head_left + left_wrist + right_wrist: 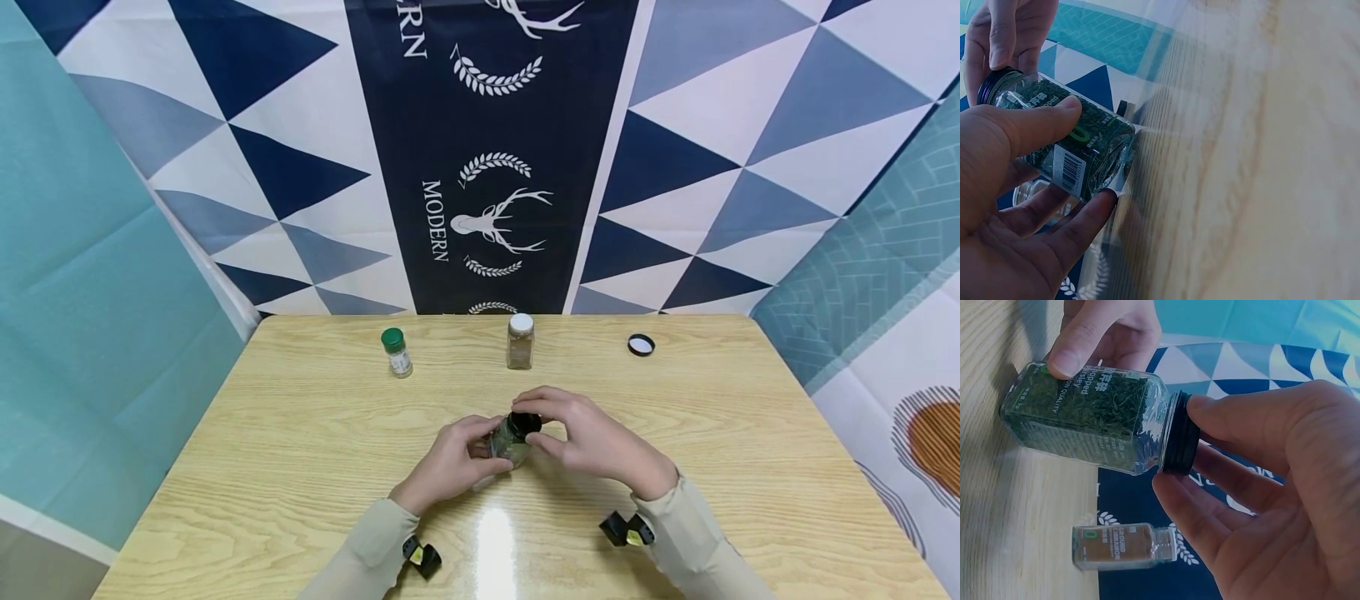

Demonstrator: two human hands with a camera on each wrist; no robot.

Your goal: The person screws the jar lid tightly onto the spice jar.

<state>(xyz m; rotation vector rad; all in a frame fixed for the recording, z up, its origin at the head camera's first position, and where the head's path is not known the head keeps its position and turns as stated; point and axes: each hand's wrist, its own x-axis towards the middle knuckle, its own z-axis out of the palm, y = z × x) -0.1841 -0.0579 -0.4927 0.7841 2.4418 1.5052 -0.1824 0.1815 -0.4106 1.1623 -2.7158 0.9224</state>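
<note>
A clear glass spice jar of chopped parsley [1085, 419] is held low at the middle of the table. My left hand [457, 457] grips its body, with the thumb across the label and fingers under and around the far side in the left wrist view. On the jar's neck sits a black lid [1180, 434]. My right hand [588, 433] pinches that lid between thumb and fingers. In the left wrist view the jar's base is close to the wooden surface; whether it touches, I cannot tell.
Toward the back of the wooden table [300, 417] stand a jar of ground cinnamon [520, 346] with a white top and, left of it, a small jar with a green cap [396, 353]. A loose black lid [641, 345] with a white inside lies at the back right.
</note>
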